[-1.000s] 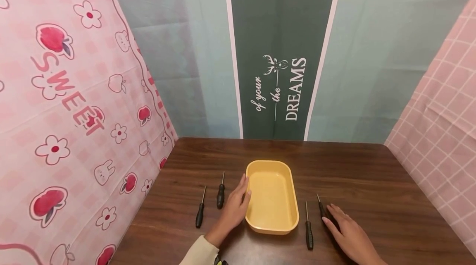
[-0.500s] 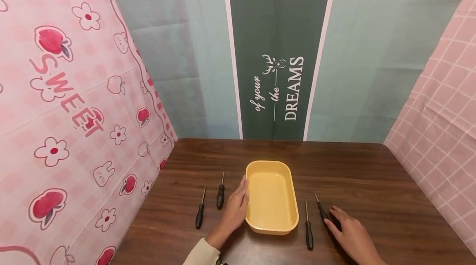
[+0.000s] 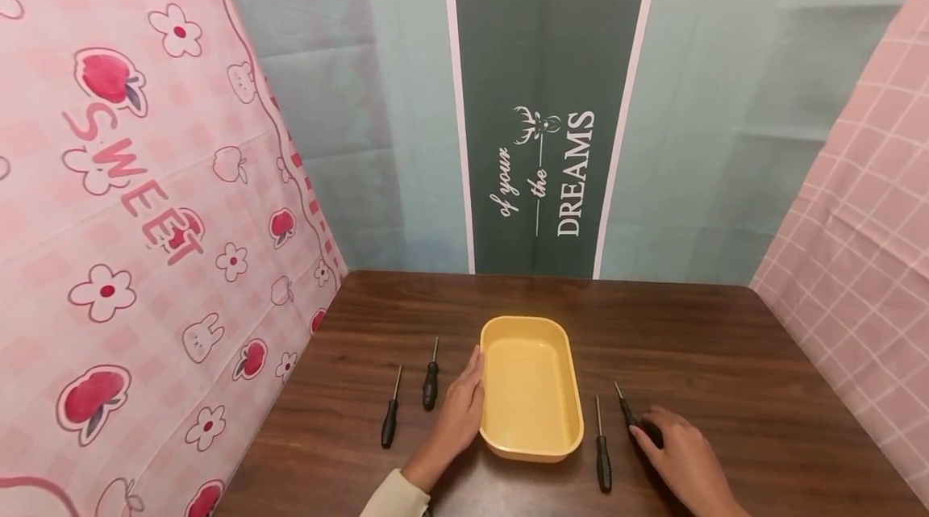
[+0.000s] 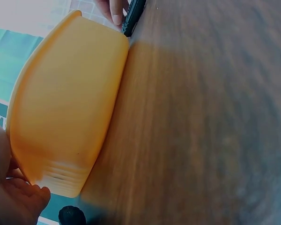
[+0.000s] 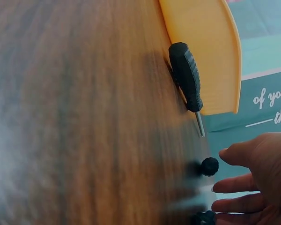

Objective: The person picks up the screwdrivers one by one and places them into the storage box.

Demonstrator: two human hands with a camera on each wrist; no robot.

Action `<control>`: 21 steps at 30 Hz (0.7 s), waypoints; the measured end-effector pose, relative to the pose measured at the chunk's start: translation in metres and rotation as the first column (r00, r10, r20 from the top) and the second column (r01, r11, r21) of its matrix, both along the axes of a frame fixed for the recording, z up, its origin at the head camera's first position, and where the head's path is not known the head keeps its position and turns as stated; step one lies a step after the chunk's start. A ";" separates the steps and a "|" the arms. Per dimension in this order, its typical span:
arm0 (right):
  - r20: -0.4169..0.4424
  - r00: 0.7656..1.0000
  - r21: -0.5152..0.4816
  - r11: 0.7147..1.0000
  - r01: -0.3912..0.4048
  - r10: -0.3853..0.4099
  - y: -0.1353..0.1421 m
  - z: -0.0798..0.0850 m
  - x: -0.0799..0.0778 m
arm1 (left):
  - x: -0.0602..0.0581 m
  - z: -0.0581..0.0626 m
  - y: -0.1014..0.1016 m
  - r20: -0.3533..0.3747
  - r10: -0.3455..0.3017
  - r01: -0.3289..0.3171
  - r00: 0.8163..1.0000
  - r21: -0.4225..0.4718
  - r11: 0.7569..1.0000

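Right hand (image 3: pixel 685 452), fingers parted, has its thumb by a black screwdriver's (image 3: pixel 630 414) handle; left of that lies a second screwdriver (image 3: pixel 603 456). Left hand (image 3: pixel 459 412), fingers extended, touches the yellow tray's (image 3: pixel 528 388) side.

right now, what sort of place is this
Probably a makeshift work booth indoors: a pink apple-print cloth hangs beside a dark brown wood-grain table with slim black-handled metal screwdrivers on it.
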State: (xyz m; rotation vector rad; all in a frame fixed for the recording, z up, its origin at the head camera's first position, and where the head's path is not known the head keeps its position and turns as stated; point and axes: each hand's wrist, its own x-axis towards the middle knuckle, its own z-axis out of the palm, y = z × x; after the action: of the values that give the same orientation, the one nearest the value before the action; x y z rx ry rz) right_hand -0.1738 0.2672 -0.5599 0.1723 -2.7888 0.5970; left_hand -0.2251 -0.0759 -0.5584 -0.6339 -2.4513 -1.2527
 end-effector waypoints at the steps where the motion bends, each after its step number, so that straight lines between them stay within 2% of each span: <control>1: 0.001 1.000 0.000 1.000 0.004 -0.004 -0.001 0.000 0.001 | 0.000 0.000 0.000 0.002 0.001 -0.001 1.000 0.000 1.000; 8: -0.029 0.999 -0.010 1.000 0.019 -0.019 -0.004 0.001 -0.001 | 0.000 -0.002 0.001 0.001 0.001 -0.001 1.000 0.005 1.000; 15: -0.082 0.996 0.021 0.999 0.028 -0.026 -0.004 -0.004 -0.006 | 0.002 -0.001 0.001 0.019 -0.006 0.006 1.000 0.011 1.000; 21: -0.085 0.996 0.022 0.999 0.044 -0.042 -0.005 -0.005 -0.009 | 0.001 -0.002 0.001 -0.005 -0.006 0.006 1.000 0.014 1.000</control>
State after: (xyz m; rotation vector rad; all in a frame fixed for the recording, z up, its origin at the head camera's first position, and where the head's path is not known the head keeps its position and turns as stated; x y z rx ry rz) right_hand -0.1829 0.2618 -0.5645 0.1388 -2.7117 0.5340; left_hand -0.2239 -0.0752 -0.5600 -0.6398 -2.4367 -1.2677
